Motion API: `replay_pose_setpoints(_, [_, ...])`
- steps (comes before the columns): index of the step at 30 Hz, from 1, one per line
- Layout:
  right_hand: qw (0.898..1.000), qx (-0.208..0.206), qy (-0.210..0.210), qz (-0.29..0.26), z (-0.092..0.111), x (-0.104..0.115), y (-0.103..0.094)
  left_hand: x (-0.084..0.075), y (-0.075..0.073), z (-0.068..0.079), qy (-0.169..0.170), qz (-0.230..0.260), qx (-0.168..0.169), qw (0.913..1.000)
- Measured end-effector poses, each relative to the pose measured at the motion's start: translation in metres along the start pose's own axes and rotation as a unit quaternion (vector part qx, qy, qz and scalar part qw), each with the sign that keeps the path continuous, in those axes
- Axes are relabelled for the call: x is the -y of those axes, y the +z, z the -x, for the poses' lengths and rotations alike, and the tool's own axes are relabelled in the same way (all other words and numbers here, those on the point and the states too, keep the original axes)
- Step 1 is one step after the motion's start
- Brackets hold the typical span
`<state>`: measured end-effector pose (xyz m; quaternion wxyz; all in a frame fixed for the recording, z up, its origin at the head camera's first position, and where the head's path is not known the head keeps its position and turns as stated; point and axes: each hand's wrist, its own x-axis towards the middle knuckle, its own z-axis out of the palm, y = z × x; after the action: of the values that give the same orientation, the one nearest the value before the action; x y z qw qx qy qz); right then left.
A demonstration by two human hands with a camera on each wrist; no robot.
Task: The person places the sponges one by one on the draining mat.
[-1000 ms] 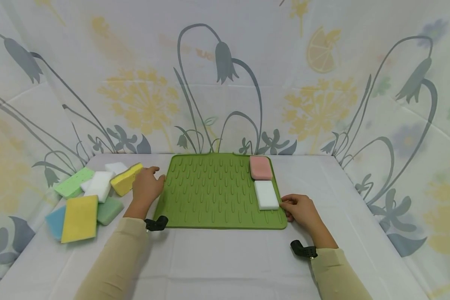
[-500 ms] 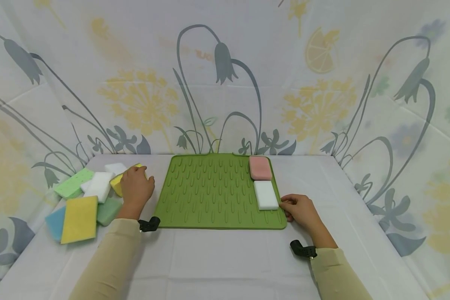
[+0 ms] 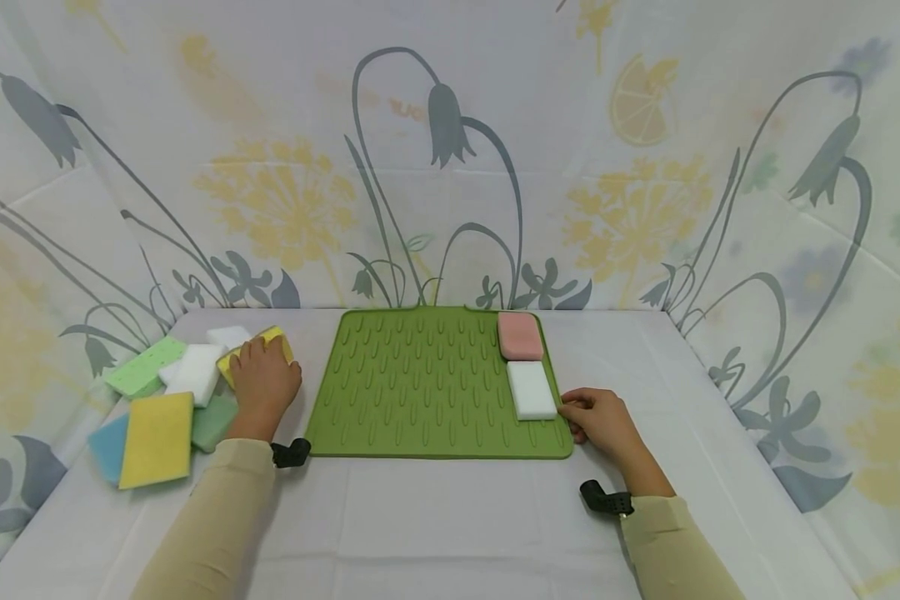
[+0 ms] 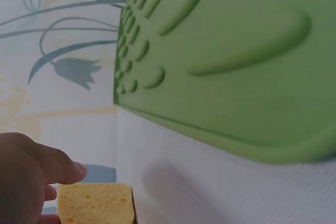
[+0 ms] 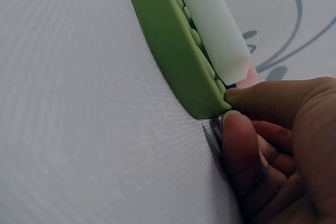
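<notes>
In the head view, the two hands are well apart. The left hand (image 3: pixel 264 387) lies with its fingers on one yellow sponge (image 3: pixel 279 335) at the right of the pile; whether it grips cannot be told. The right hand (image 3: pixel 606 425) pinches the near-right edge of one green mat (image 3: pixel 420 383). Two blocks lie on the mat's right side — one pink block (image 3: pixel 521 337) and, nearer, one white block (image 3: pixel 532 390). Left of the mat, about the touched sponge, the pile shows one light green block (image 3: pixel 138 371), one dark green block (image 3: pixel 213 423), one blue block (image 3: pixel 107 446), one yellow square (image 3: pixel 157 439) and at least two white pieces (image 3: pixel 197 373).

In the left wrist view, one thumb lies just above the yellow sponge's edge, two fingertips beside it.

In the right wrist view, two digits clasp the mat's corner — the white block beyond, a little pink behind it.
</notes>
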<state>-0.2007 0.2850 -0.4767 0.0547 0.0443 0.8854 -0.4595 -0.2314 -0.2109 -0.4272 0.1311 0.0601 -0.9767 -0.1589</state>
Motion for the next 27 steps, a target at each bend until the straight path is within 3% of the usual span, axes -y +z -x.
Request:
replay_pose_setpoints(13, [1.0,0.0,0.003,-0.007,-0.001,-0.001,0.001,0.016,0.004,-0.013,0.033,-0.053,-0.014,0.9979])
replay_pose_setpoints(21, [1.0,-0.001,0.011,-0.013,0.0,0.0,0.001,0.025,0.002,-0.019,0.063,-0.102,-0.039,0.992])
replay_pose_setpoints(27, [1.0,-0.001,0.013,-0.007,-0.001,0.0,0.0,0.026,0.0,-0.021,0.064,-0.104,-0.022,0.9922])
